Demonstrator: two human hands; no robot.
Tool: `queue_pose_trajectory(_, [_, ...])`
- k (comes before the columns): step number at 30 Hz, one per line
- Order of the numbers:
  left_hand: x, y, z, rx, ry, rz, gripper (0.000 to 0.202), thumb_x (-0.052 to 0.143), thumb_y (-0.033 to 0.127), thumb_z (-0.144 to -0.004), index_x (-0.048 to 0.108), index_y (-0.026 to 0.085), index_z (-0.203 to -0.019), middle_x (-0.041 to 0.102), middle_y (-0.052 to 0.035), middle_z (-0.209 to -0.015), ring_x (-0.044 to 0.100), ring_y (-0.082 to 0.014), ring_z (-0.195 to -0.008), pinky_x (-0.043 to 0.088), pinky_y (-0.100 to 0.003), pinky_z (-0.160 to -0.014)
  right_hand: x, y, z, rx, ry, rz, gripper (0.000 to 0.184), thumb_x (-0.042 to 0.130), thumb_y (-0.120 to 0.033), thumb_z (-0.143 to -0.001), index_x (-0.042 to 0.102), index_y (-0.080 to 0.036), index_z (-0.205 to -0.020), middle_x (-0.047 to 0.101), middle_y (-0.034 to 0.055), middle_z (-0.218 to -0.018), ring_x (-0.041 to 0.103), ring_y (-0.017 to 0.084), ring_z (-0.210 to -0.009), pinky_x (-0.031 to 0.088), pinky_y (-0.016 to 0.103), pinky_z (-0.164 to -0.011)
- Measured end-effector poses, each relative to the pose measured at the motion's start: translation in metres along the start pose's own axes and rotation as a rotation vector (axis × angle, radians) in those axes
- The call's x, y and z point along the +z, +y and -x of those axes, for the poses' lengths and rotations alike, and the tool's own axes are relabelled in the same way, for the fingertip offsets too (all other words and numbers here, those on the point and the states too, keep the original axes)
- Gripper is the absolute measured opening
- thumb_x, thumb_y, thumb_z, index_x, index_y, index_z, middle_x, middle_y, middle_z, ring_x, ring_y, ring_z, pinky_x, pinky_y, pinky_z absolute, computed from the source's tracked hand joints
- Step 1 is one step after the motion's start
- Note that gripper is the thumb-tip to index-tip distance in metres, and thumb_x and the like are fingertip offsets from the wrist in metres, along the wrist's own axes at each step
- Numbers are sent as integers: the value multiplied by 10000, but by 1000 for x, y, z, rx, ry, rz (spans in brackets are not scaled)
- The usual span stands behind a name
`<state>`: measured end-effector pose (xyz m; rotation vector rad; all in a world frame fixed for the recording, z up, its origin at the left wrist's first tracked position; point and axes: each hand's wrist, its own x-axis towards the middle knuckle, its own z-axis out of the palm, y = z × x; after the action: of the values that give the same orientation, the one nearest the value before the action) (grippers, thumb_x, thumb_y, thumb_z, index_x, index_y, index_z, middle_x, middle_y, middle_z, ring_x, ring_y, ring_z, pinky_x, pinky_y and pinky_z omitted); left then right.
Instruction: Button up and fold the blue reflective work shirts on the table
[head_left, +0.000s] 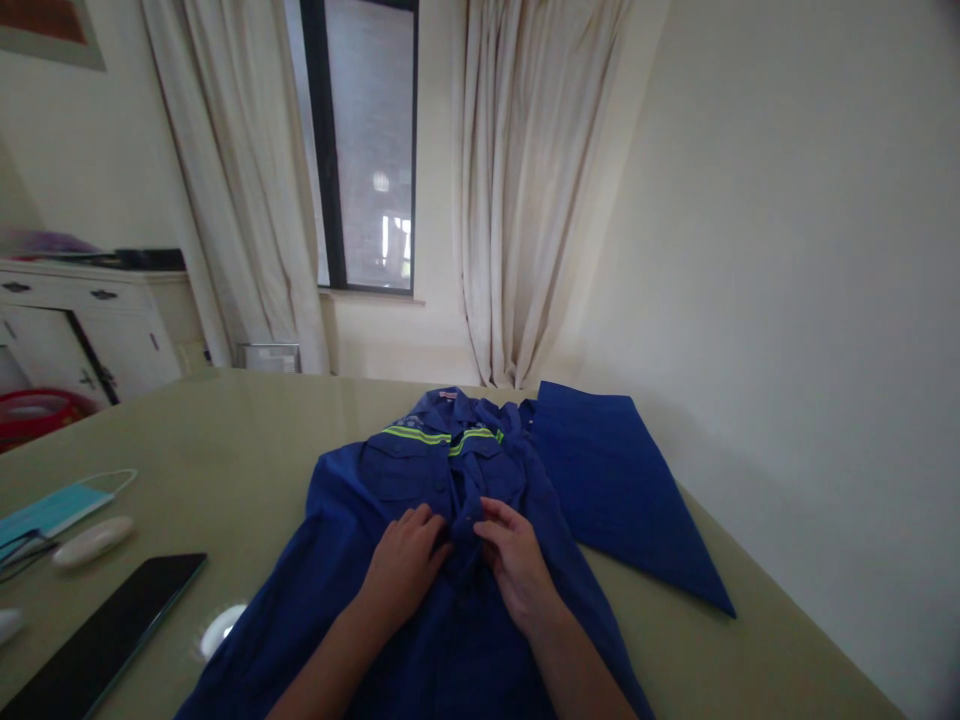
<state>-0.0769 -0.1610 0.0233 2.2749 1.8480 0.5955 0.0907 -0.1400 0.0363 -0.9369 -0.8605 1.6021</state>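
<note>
A dark blue work jacket [341, 500] with yellow-green stripes across the chest lies spread on the table, its collar at the far end. My right hand [514, 550] pinches the edge of its front placket between thumb and fingers, near a small button. On the other side of the front opening, my left hand [405, 560] rests on the fabric with fingers bent and closed at the jacket's other front edge. What lies under the left fingertips is partly hidden.
Folded blue cloth [615, 480] lies to the jacket's right, near the wall. On the left of the table [247, 430] are a black phone [112, 630], a light blue face mask [56, 510] and a white oval object [94, 542]. A white cabinet [97, 320] stands beyond.
</note>
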Motion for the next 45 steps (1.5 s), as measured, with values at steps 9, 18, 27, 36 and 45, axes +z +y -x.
queue_pose_trajectory(9, [-4, -5, -1, -11, 88, 312, 136, 464, 157, -925, 575, 228, -889, 662, -45, -927, 628, -219, -897, 480, -335, -826, -3, 9, -1, -309, 64, 592, 183, 733, -344, -758, 762, -183, -838, 750, 43, -812, 679, 232, -788, 499, 324, -750])
queue_pose_trajectory(18, [-1, 2, 2, 31, 121, 303, 184, 464, 145, -949, 626, 232, -966, 686, -28, -970, 660, -194, -909, 482, -302, -838, 13, 21, 13, -536, 92, 1177, 169, 575, -147, -855, 721, -209, -914, 719, 42, -895, 681, 204, -816, 457, 276, -745])
queue_pose_trajectory(27, [-7, 13, 5, 73, 113, 262, 231, 405, 146, -985, 614, 242, -965, 645, -28, -980, 622, -183, -912, 478, -270, -853, 13, 28, 8, -551, 171, 1276, 175, 543, -128, -862, 683, -225, -901, 715, 24, -915, 690, 194, -860, 436, 257, -762])
queue_pose_trajectory(36, [-2, 13, 4, 13, 76, 215, 261, 354, 160, -996, 597, 250, -972, 627, -33, -980, 624, -176, -881, 474, -254, -811, 11, 25, 5, -511, 75, 1093, 159, 566, -181, -848, 721, -215, -853, 725, 26, -825, 674, 185, -768, 434, 253, -715])
queue_pose_trajectory(45, [8, 7, 1, -13, 160, 396, 183, 404, 178, -951, 566, 260, -948, 682, -14, -919, 668, -185, -864, 464, -278, -787, 2, 26, -3, -381, -91, 685, 244, 501, -277, -907, 732, -198, -914, 639, -9, -688, 598, 163, -603, 438, 241, -563])
